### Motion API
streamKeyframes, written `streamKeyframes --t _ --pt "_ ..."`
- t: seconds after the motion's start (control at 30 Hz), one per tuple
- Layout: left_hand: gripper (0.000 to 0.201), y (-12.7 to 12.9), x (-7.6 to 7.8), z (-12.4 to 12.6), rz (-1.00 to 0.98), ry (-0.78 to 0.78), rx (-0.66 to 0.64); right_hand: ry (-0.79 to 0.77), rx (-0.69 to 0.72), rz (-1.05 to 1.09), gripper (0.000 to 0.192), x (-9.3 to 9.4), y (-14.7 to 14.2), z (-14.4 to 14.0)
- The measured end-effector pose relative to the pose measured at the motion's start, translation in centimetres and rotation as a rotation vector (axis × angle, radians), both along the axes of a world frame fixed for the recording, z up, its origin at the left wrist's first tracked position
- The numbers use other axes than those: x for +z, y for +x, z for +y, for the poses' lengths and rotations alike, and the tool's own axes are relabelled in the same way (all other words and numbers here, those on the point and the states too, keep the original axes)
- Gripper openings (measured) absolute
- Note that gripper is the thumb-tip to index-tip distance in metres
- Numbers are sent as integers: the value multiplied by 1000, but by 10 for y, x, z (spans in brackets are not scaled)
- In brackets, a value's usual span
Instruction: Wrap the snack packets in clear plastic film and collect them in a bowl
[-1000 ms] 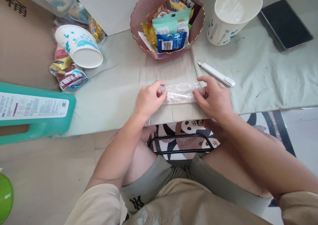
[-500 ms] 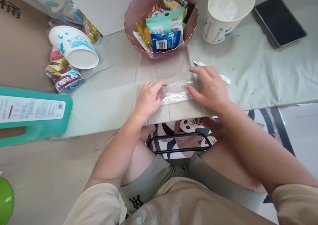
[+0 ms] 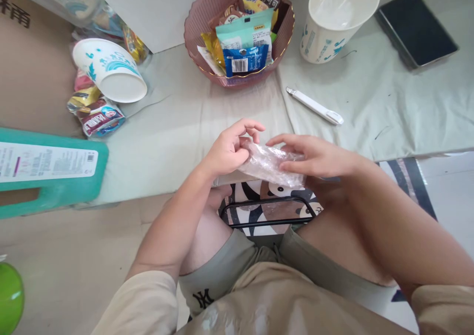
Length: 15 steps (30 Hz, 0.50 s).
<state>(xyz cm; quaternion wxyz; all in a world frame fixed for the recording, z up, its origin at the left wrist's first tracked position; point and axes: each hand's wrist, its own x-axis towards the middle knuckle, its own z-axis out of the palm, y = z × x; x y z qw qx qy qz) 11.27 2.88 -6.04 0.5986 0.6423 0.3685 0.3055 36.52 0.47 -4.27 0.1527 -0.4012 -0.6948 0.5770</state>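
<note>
Your left hand (image 3: pixel 227 150) and right hand (image 3: pixel 314 156) are pinching the crumpled clear plastic bag (image 3: pixel 270 165) between them, frame centre | pale cloth-covered table (image 3: pixel 177 123) is lying just beyond.

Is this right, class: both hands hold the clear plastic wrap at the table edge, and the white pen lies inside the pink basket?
Not quite. The head view shows the left hand and the right hand holding the plastic wrap at the table edge, but the pen lies on the table, to the right of the basket, not inside it.
</note>
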Motion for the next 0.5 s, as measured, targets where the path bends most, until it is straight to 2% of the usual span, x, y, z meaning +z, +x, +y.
streamKeyframes --t 0.07,0.13,0.17,0.2,0.27,0.33,0.4,0.5 --pt "55 -1 1 4 -75 -51 97 -50 -12 19 29 2 -7 -3" --pt "45 -1 3 7 -175 -104 250 -49 -150 96 21 1 -15 -4" --pt "40 1 3 7 -221 -148 309 -45 -253 141 22 -1 -18 -5" --pt "41 3 3 7 -257 -203 335 -37 -359 177 26 -3 -22 -5" --pt "50 11 2 3 -280 -306 305 -12 -516 203 32 -9 -28 -5" --pt "48 19 -1 -1 -241 -318 277 41 -567 178 35 -15 -31 -5" --pt "35 23 -3 -3 -136 -177 331 158 -557 139 36 -20 -30 -4" --pt "21 22 -4 0 75 271 389 451 -580 45 42 -22 -23 -4"
